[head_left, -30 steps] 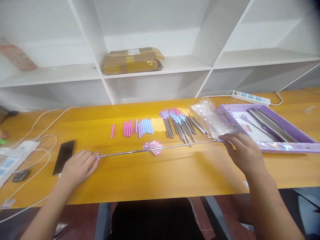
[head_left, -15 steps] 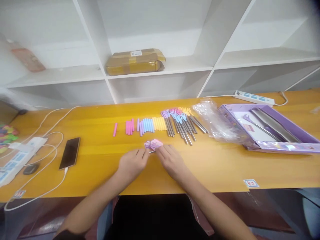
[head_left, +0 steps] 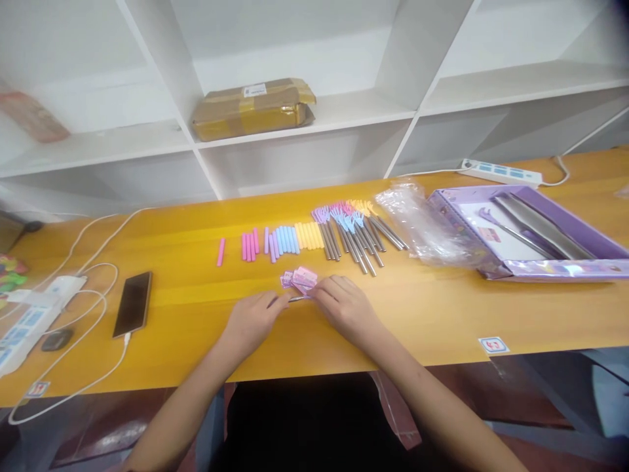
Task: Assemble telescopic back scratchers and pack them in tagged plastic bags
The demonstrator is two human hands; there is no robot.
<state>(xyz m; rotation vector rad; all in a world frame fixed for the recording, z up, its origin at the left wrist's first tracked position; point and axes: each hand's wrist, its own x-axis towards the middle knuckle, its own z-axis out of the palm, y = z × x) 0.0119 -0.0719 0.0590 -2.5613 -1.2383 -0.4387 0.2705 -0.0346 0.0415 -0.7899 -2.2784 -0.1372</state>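
Between my hands runs a thin metal rod (head_left: 296,299). My left hand (head_left: 253,321) pinches its left end, and my right hand (head_left: 344,308) is closed round its right end, which the fingers hide. Small pink printed cards (head_left: 303,278) lie just above the rod, near my right fingertips. Behind them is a row of short coloured tubes: pink (head_left: 250,246), purple (head_left: 274,248), blue (head_left: 287,240) and yellow (head_left: 309,236). One pink tube (head_left: 221,252) lies apart on the left. Several metal rods with coloured hand-shaped heads (head_left: 361,239) are piled right of the row.
Clear plastic wrapping (head_left: 417,223) lies beside a purple box (head_left: 555,269) holding metal pieces. A phone (head_left: 132,305), cables and a power strip (head_left: 34,328) are at the left. Another power strip (head_left: 501,174) sits behind the box. A taped carton (head_left: 253,108) rests on the shelf.
The camera view has shifted slightly. My hands are a little farther apart, and more of the metal rod shows between them.
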